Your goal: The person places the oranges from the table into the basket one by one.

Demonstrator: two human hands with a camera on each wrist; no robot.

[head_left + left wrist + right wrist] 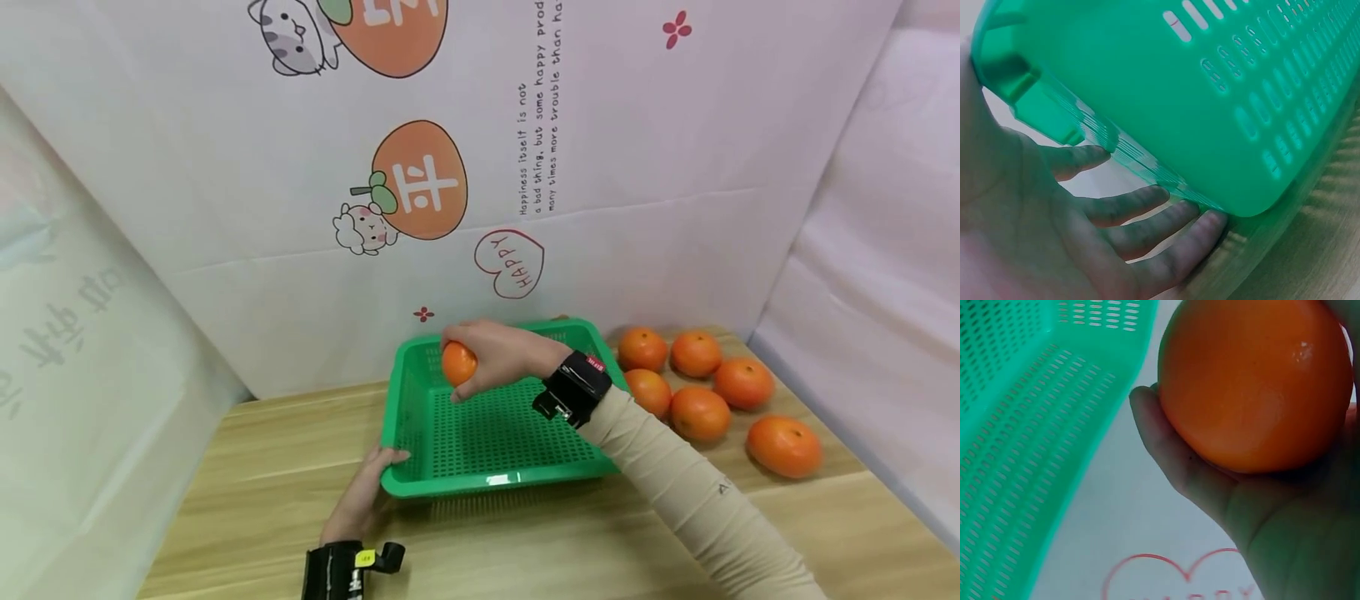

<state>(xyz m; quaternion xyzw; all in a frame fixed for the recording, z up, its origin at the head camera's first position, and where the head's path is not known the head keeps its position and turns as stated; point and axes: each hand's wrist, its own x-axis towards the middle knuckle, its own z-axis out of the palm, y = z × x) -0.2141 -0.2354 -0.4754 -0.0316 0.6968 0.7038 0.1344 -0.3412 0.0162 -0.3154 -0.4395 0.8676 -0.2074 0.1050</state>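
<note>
At the left of the green basket (495,481), the wooden table (285,467) runs bare-grained up to the white cloth (660,125), which stands behind the basket with its printed cartoons and red heart. The basket itself is bright and glossy, with a smooth rim, slotted walls and a floor full of small holes.

Your left hand (369,483) grasps the basket at its front left corner: the thumb lies over the rim, while the four fingers, spread and only slightly bent, rest against the outside of the wall.

Farther right, over the basket's rear left part in the head view, is the held fruit (458,364) — round, deep orange and shiny, with a small bright glint on its skin. Your right hand (498,357) is wrapped round it, opened just as wide as the fruit is thick, and the right wrist view shows fruit and basket apart.

Your pale sleeve (675,483) crosses the basket's front right corner. To the right of the basket sit six loose fruits (700,413) — five bunched near its side, one just apart, toward the front.
</note>
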